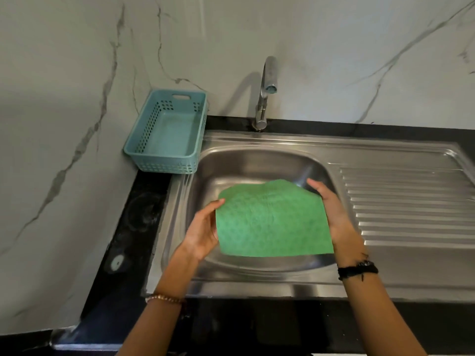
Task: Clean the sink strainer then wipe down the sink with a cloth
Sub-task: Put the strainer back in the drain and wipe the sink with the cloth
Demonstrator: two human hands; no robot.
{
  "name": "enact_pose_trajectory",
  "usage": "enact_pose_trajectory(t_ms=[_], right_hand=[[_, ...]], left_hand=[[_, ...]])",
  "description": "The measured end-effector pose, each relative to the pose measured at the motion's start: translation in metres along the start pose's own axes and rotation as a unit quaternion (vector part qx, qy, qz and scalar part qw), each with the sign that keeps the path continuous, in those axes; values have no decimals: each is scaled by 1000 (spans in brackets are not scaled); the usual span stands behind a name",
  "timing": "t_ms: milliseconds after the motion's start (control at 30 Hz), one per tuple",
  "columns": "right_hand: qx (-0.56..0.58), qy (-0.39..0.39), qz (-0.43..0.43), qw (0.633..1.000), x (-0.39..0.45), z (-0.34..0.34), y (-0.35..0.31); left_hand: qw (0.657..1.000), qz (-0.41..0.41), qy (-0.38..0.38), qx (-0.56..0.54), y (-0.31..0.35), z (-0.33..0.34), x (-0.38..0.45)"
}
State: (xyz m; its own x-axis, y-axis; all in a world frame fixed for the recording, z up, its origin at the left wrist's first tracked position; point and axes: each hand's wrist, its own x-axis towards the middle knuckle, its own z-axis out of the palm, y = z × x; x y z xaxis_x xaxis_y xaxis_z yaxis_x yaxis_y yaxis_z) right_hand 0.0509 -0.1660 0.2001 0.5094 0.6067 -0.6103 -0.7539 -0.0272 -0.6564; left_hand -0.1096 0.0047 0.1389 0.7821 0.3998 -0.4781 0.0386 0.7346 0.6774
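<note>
Sink [257,160] floor hidden behind spread cloth [272,222]

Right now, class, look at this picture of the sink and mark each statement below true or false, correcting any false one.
1. Both hands hold the green cloth spread over the sink basin. True: the left hand grips its left edge, the right hand its right.
2. Water is running from the tap. False: no stream shows below the spout.
3. The blue basket sits on the ribbed draining board. False: it stands at the sink's back left corner; the draining board is on the right.
4. The blue basket holds nothing. True.
5. The cloth is crumpled into a ball. False: it is opened out flat.
</note>
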Motion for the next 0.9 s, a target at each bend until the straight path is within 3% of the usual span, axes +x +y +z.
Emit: enact_pose_trajectory(t_ms=[167,233,333,433,600,667,733,800,900], right_hand=[[24,-85,-44,995,-6,-14,-7],[-2,-79,-15,997,0,-15,-7],[-50,-15,42,998,9,-20,3],[-62,-14,67,996,12,-28,9],[-140,-73,34,987,17,10,8],[-136,-129,22,982,16,33,18],[-112,-133,11,985,19,41,27],[-62,-122,9,991,25,37,29],[-53,-95,18,994,33,26,23]], left_hand=[[994,5,-106,-23,13,1,-4],[992,-25,-120,4,8,5,-6],[992,-70,-52,86,-7,14,-6],[990,-78,7,115,-15,19,-4],[986,12,0,166,-7,66,-8],[969,52,-11,242,-10,97,-15],[951,81,-21,297,-22,114,-20],[950,117,-50,284,-25,105,-29],[972,87,9,220,-5,107,-33]])
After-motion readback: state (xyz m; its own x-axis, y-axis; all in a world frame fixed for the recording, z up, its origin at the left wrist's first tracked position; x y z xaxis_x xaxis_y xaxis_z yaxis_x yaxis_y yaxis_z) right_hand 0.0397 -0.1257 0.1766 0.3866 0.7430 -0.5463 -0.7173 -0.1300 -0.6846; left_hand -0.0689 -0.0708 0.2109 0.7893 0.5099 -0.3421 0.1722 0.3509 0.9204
